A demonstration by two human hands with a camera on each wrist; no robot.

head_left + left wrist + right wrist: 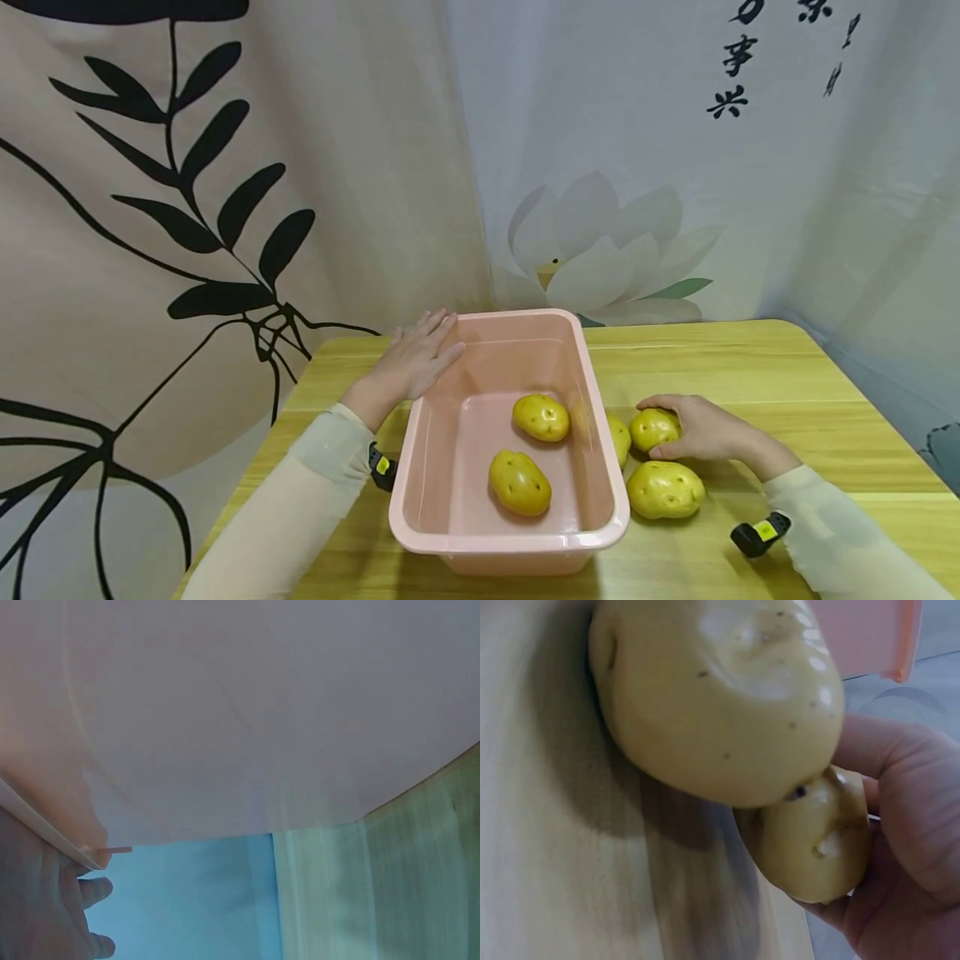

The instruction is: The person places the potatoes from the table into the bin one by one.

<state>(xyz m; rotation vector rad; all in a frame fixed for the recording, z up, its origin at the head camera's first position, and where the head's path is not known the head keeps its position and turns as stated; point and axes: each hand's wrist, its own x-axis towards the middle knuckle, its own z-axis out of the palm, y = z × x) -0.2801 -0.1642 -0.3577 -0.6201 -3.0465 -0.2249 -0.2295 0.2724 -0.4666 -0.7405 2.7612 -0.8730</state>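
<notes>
Right of the basin [517, 564], right hand [708, 429] is pinching a potato [654, 430], left hand [411, 362] is resting straight-fingered on its rim [510, 544]; seemingly grasp step, next needing lift.

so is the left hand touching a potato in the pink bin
No, the left hand rests at the rim of the pink bin, apart from both potatoes inside it.

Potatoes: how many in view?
5: two potatoes in the basin, one in the right hand, one beside it, one half-hidden behind the basin; more may be hidden there.
</notes>
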